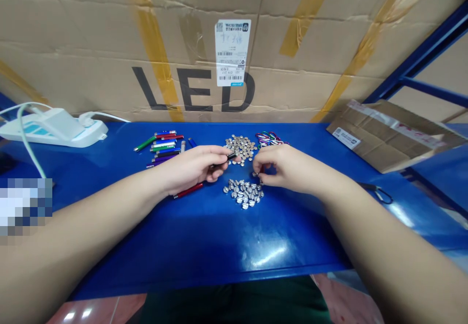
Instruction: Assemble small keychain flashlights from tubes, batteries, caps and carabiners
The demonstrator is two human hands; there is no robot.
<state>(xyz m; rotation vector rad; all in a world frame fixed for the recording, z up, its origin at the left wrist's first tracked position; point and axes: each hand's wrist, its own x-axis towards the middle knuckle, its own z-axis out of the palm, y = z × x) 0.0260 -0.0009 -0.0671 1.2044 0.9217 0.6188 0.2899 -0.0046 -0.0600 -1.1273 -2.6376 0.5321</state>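
Note:
My left hand [197, 167] is closed around a thin dark tube [227, 159] whose tip points right. My right hand [283, 168] pinches a small silver piece [255, 173] just above the near heap of small silver metal parts [244, 192]. A second heap of round silver discs [241, 147] lies behind the hands. A red tube [188, 190] rests on the blue table [204, 236] under my left wrist. Several coloured tubes [164, 147] lie in a loose row at the back left.
A bunch of coloured clips [269, 138] lies behind my right hand. A white power strip [54, 128] with cables sits at the far left. A flat cardboard box [395, 134] lies at the right, a large "LED" carton [234, 46] stands behind, and a black clip [380, 193] rests near my right forearm.

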